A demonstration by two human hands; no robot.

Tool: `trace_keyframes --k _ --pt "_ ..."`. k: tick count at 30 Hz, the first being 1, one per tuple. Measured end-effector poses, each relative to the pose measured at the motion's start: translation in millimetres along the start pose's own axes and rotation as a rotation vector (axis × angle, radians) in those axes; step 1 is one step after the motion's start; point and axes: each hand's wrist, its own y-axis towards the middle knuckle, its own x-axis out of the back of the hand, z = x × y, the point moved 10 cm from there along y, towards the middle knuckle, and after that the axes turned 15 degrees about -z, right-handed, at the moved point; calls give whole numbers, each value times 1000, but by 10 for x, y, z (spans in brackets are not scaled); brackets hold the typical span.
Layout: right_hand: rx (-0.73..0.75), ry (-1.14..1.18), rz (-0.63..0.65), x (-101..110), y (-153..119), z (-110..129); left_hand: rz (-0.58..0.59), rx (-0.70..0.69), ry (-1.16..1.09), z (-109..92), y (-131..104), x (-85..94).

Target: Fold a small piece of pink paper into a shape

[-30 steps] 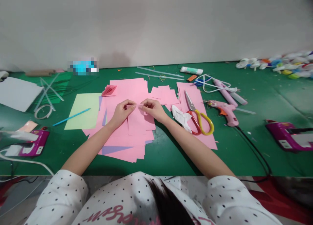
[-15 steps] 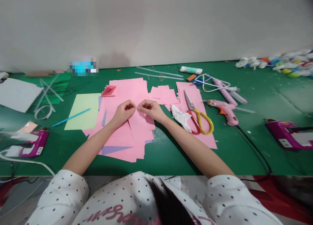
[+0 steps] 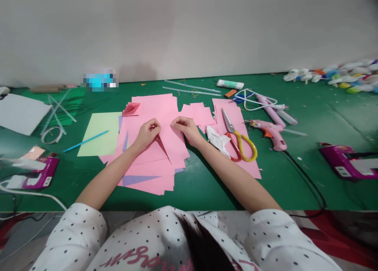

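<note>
A loose pink paper sheet (image 3: 174, 147) is held over a pile of pink papers (image 3: 153, 106), its lower left corner hanging free. My left hand (image 3: 149, 133) pinches its left side between thumb and fingertips. Facing it, my right hand (image 3: 187, 130) is closed in a pinch at the sheet's right part; the fingertips partly hide the grip. A small fan-folded pink paper piece (image 3: 131, 109) rests at the pile's upper left. Purple sheets (image 3: 138, 180) peek out from under the pink ones.
Scissors (image 3: 238, 139) with red and yellow handles lie on pink paper to the right, beside a pink glue gun (image 3: 273, 134). Left are a pale green sheet (image 3: 100, 139) and a blue pencil (image 3: 85, 141). A glue stick (image 3: 230, 84) is at the back. Purple power strips (image 3: 339, 163) flank both sides.
My hands have moved apart, the left slightly leftward and the right to the right. Between them the pink sheet has shifted right, its lower corner swinging down and right.
</note>
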Motion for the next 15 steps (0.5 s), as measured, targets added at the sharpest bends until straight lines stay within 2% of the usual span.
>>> trace_keyframes --k 5,10,15 --pt "-7 -9 -22 27 15 -18 8 50 -32 1 -32 -9" --pt "-69 95 -125 171 89 -61 22 154 -127 45 -49 -6" --pt "-90 170 -116 170 108 -61 1 113 -155 25 -34 19"
